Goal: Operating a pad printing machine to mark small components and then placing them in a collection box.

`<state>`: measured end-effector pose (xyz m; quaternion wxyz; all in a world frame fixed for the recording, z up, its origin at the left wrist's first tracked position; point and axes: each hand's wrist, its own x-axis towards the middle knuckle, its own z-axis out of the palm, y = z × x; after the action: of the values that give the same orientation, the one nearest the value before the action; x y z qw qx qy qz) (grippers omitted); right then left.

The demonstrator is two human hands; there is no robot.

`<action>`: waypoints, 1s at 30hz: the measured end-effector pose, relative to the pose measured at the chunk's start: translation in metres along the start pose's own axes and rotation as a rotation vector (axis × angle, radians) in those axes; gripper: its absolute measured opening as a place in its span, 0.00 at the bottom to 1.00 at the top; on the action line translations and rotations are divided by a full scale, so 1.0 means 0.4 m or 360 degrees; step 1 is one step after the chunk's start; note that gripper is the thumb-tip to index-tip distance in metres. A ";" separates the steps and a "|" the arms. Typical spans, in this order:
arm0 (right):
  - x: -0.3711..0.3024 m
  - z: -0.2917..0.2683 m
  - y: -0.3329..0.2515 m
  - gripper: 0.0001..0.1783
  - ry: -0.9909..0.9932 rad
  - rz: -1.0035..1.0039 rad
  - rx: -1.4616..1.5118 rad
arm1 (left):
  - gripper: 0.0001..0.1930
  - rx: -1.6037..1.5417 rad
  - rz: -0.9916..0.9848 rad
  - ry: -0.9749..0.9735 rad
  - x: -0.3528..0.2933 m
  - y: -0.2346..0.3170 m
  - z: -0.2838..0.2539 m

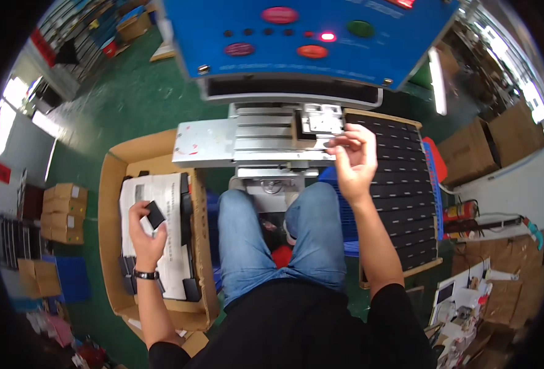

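We look down at seated work in front of a machine with a blue panel (370, 61). To the left, our left hand (147, 241) has a small black piece (155, 215) pinched between thumb and fingers, above a white printed sheet (172, 252) in a cardboard box (108, 221). To the right and farther off, our right hand (359, 169) is raised at the right end of the slotted metal bed (263, 144), just beside a metal fixture (321, 121). Its thumb and fingers stand apart, with nothing we can make out between them; blur keeps us from telling whether the fingertips touch the fixture. Farther right, rows of black pieces (401, 203) lie in a wood-edged tray (401, 271).

We judge the step in hand to be a changeover at the fixture, one piece ready on the left. The next move seems to call for bringing that piece across and seating it squarely, with fingers clear of the bed.
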<state>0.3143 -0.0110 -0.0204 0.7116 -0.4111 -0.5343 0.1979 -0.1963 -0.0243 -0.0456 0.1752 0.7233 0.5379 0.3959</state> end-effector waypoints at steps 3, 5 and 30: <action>-0.003 0.011 -0.016 0.23 -0.0043 -0.0068 -0.0164 | 0.25 -0.0102 0.0111 0.0028 0.018 0.009 0.012; -0.002 -0.002 -0.010 0.23 -0.0098 -0.0018 -0.0163 | 0.27 -0.0289 0.0062 0.0031 0.043 0.038 0.044; -0.065 -0.256 -0.175 0.39 -0.0176 0.0465 -0.0652 | 0.33 0.0217 0.1166 -0.0718 0.446 0.528 0.486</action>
<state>0.3887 -0.1089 0.0102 0.5470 -0.6080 -0.5363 0.2085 0.1058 0.0968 0.0451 0.0880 0.9447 0.2189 0.2276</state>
